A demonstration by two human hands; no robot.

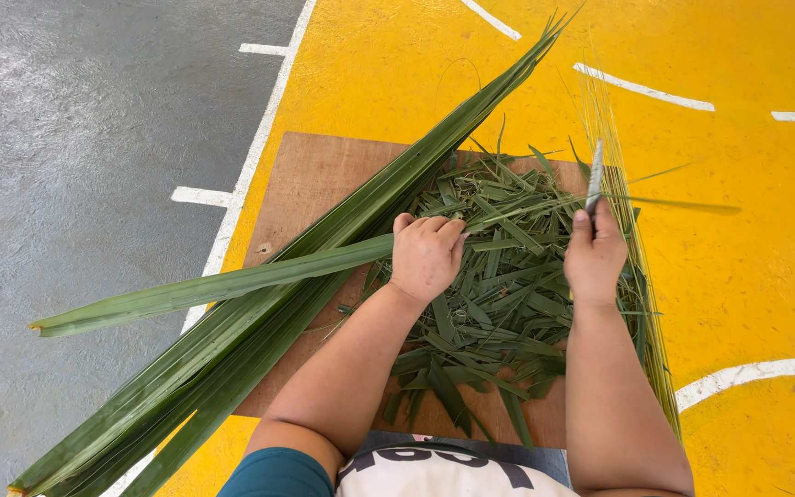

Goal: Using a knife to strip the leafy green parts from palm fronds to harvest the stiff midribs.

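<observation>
My left hand (425, 253) grips one long green palm leaf (204, 290) that stretches out to the left over the board. My right hand (593, 258) is closed on a knife (594, 179) whose blade points up and away from me. Between and below my hands lies a heap of cut green leaf strips (499, 294). A thick bundle of long palm leaves (259, 322) runs diagonally from the lower left to the upper right, passing under the held leaf.
A brown wooden board (310, 179) lies under the leaves on a yellow painted floor (738, 267) with white lines. Thin pale leaf midribs (641, 276) lie in a bundle along the right. Grey concrete (75, 138) lies to the left.
</observation>
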